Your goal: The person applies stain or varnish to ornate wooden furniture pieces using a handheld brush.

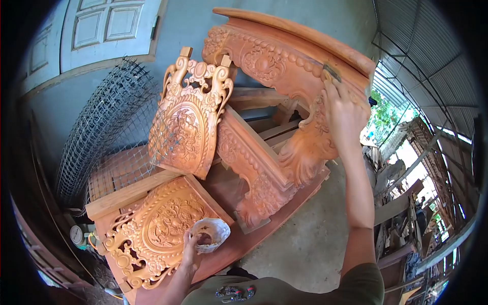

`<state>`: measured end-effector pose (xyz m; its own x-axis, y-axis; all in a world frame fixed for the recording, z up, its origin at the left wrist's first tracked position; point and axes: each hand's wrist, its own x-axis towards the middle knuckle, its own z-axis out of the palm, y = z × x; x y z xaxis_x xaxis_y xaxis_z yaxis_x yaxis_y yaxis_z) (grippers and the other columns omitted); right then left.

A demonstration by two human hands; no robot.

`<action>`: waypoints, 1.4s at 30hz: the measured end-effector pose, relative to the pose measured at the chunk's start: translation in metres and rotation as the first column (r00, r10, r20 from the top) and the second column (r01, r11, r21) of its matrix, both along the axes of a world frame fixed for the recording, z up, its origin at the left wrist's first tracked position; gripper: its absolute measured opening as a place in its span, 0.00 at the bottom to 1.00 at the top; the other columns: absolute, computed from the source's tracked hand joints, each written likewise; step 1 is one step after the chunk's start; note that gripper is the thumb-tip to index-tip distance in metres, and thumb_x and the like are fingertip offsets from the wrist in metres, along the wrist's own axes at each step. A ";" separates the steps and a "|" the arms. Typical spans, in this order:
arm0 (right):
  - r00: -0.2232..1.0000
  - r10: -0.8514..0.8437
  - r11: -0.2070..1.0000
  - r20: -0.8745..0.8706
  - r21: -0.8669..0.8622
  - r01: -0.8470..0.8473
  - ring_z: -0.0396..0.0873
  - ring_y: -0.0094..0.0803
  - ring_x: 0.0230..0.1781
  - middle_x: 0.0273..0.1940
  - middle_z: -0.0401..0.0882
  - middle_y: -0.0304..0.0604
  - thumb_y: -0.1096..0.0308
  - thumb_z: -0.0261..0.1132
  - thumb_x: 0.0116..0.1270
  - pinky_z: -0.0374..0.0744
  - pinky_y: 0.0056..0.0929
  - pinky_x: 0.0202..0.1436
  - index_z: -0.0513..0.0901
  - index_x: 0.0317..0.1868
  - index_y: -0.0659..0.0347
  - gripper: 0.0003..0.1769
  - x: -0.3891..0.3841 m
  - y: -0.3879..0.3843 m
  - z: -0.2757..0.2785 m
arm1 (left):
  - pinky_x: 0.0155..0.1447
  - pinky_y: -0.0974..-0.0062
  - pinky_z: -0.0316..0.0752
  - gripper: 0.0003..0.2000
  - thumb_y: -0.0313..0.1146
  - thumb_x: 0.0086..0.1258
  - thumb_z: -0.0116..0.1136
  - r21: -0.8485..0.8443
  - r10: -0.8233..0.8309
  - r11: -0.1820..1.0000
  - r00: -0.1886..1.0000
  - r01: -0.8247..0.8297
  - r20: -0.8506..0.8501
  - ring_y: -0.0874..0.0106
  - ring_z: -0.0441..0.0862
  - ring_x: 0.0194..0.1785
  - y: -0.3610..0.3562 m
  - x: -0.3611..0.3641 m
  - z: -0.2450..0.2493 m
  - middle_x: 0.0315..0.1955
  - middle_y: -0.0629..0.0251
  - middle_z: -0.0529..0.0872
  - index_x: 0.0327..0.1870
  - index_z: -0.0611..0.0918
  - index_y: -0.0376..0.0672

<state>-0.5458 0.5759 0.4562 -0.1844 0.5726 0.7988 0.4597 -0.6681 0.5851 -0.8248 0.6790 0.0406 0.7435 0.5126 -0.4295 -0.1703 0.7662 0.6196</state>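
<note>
My right hand (343, 109) is raised and presses a small dark tool (331, 72) against the upper rail of a large carved reddish wooden furniture piece (274, 61). My left hand (190, 249) is low, gripping a small white bowl (212, 234) with brown paste inside. The bowl hovers over a carved wooden panel (157, 229) lying flat below.
A carved chair-back panel (188, 117) leans upright at centre. Another carved rail (254, 162) lies slanted under the big piece. Wire mesh (107, 122) stands at left before a grey wall and door. Concrete floor (305, 239) lies at lower right, stacked timber beyond.
</note>
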 end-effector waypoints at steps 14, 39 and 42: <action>0.987 -0.104 0.977 -0.125 -0.199 0.078 0.88 0.47 0.31 0.29 0.86 0.53 0.72 0.62 0.61 0.82 0.45 0.28 0.86 0.30 0.59 0.07 -0.003 0.105 0.048 | 0.58 0.41 0.75 0.31 0.39 0.70 0.57 -0.076 0.029 0.997 0.998 -0.025 0.052 0.59 0.70 0.66 0.013 -0.002 -0.003 0.63 0.61 0.72 0.73 0.59 0.60; 0.940 0.276 0.961 -0.200 0.063 -0.269 0.87 0.52 0.33 0.33 0.86 0.56 0.66 0.64 0.63 0.83 0.49 0.33 0.86 0.34 0.60 0.07 0.102 0.352 0.028 | 0.65 0.32 0.71 0.35 0.50 0.65 0.59 -0.101 0.269 0.955 0.959 -0.277 -0.090 0.51 0.70 0.70 0.078 -0.015 -0.013 0.70 0.57 0.68 0.73 0.61 0.58; 0.872 0.434 0.884 -0.228 -0.080 -0.461 0.88 0.49 0.33 0.32 0.86 0.54 0.69 0.63 0.62 0.83 0.48 0.31 0.85 0.34 0.61 0.06 0.090 0.362 0.025 | 0.66 0.33 0.70 0.34 0.50 0.66 0.58 -0.100 0.272 0.954 0.958 -0.281 -0.094 0.51 0.70 0.70 0.087 -0.016 0.000 0.70 0.56 0.68 0.73 0.64 0.55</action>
